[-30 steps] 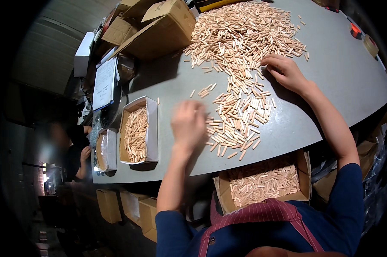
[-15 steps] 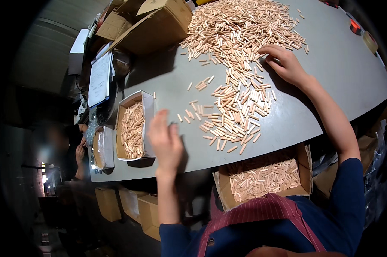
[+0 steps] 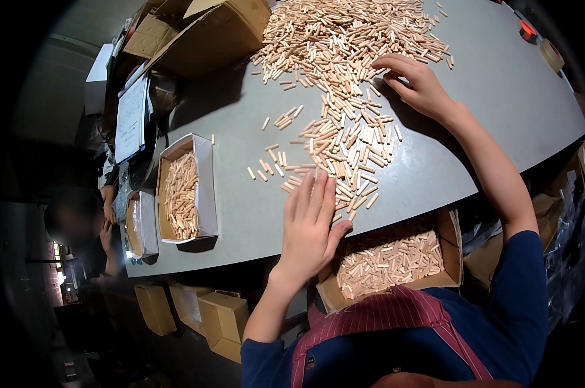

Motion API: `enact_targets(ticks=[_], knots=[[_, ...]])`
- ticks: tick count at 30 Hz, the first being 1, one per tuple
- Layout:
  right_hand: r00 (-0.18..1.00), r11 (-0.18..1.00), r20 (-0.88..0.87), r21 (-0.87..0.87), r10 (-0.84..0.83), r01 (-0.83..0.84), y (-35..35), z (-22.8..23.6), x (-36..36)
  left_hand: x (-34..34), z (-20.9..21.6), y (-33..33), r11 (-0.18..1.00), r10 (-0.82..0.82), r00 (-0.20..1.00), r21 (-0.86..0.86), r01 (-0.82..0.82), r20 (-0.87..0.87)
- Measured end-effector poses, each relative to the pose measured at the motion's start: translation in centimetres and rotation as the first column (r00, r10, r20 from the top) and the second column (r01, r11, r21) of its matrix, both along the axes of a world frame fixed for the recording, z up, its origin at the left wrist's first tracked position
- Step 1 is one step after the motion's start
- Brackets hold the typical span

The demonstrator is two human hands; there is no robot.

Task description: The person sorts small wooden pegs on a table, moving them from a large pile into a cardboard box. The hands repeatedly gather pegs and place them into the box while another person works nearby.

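Many short pale wooden dowels (image 3: 344, 42) lie heaped on a grey table, with a looser trail (image 3: 351, 139) of them running toward its near edge. My left hand (image 3: 309, 226) rests flat over the near left end of this trail, fingers stretched out and thumb apart. At the right border of the heap is my right hand (image 3: 419, 87), its fingers bent and apart from the thumb, nothing visible between them. Below the table edge, in front of me, a cardboard box (image 3: 453, 249) holds more dowels. A few single dowels lie left of the trail.
On the left stands a small white-sided box (image 3: 205, 187) of dowels beside a smaller box (image 3: 149, 223). Farther back are a large open carton (image 3: 208, 42) and a clipboard (image 3: 132, 119). Tape rolls (image 3: 551, 55) sit far right. Another person's hands (image 3: 108, 226) show far left.
My left hand has moved right, from beside the small box onto the dowel trail. My right hand stays by the heap. The whole view has shifted slightly.
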State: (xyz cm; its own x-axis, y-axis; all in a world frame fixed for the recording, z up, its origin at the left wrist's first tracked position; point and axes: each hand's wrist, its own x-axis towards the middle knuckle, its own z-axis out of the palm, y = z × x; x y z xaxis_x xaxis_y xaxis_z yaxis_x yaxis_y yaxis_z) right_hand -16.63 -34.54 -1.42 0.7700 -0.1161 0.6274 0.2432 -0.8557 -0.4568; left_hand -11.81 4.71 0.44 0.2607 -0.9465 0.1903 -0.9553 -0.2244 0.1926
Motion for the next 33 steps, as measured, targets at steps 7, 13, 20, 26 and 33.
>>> enact_targets(ticks=[7, 13, 20, 26, 33], knots=[[1.0, 0.994, -0.025, 0.107, -0.001, 0.004, 0.7, -0.1, 0.0, -0.5, -0.1, -0.2, 0.996, 0.088, 0.996, 0.018, -0.088, 0.032], [0.999, 0.999, 0.022, 0.039, -0.024, 0.023, 0.3, -0.4, 0.2, -1.8, -0.1, -1.6, 1.0, -0.007, 1.0, -0.005, 0.007, 0.014], [1.0, 1.0, 0.026, -0.006, -0.007, 0.007, 0.2, -0.5, 0.2, -1.3, -0.1, -0.2, 0.997, 0.023, 0.996, 0.068, -0.028, 0.081], [1.0, 0.998, 0.03, 0.059, 0.005, -0.006, 0.4, -0.1, 0.1, -0.5, 0.8, 2.4, 0.974, 0.207, 0.977, -0.079, -0.21, -0.054], [0.999, 0.993, -0.037, 0.115, 0.038, -0.033, 1.0, -0.2, -0.1, -2.6, 0.8, 0.9, 0.868, 0.193, 0.97, -0.435, -0.24, -0.15]])
